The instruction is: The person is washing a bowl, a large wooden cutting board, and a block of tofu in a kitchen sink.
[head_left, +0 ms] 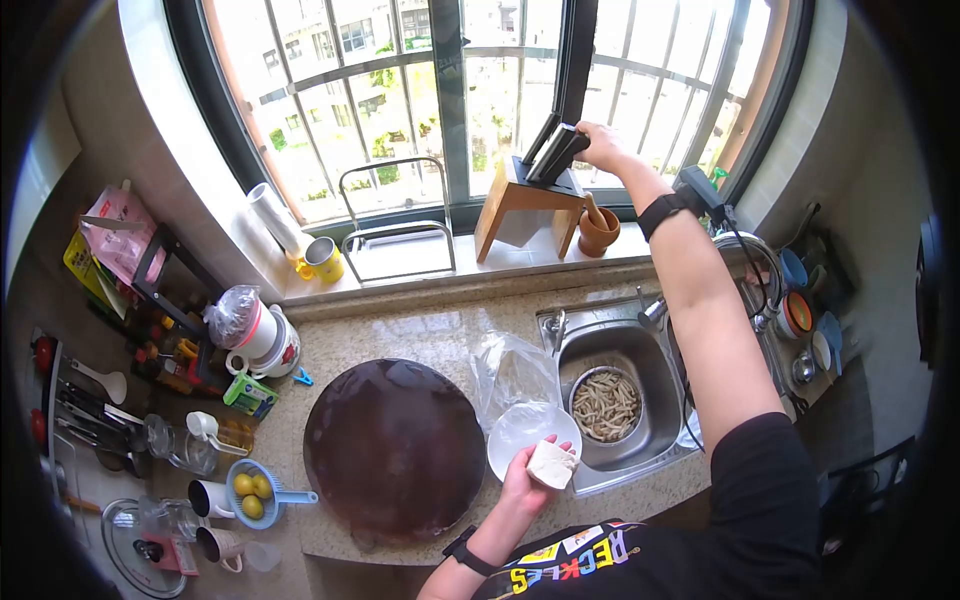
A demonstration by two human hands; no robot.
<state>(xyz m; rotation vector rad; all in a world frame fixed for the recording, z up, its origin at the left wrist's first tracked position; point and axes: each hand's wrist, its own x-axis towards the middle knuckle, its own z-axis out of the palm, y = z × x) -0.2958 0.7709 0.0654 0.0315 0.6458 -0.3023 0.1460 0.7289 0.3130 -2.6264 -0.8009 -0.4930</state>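
My left hand [522, 484] holds a white block [551, 464] of what looks like tofu over the edge of a white plate [508, 452]. My right hand [600, 146] is stretched out to the windowsill, its fingers closed round a black knife handle [566, 147] at the top of a wooden knife block [500, 205]. Whether the blade is in the block cannot be made out. Left of the plate lies a large round dark board [394, 450] on the counter. A clear plastic bag [512, 372] lies crumpled behind the plate.
A steel sink [625, 350] holds a bowl of pale, finger-shaped pieces [606, 404]. On the sill stand a wooden mortar [597, 238], a metal rack [398, 232] and a yellow cup [324, 260]. At left are a blue strainer [283, 496] with yellow fruit and several mugs.
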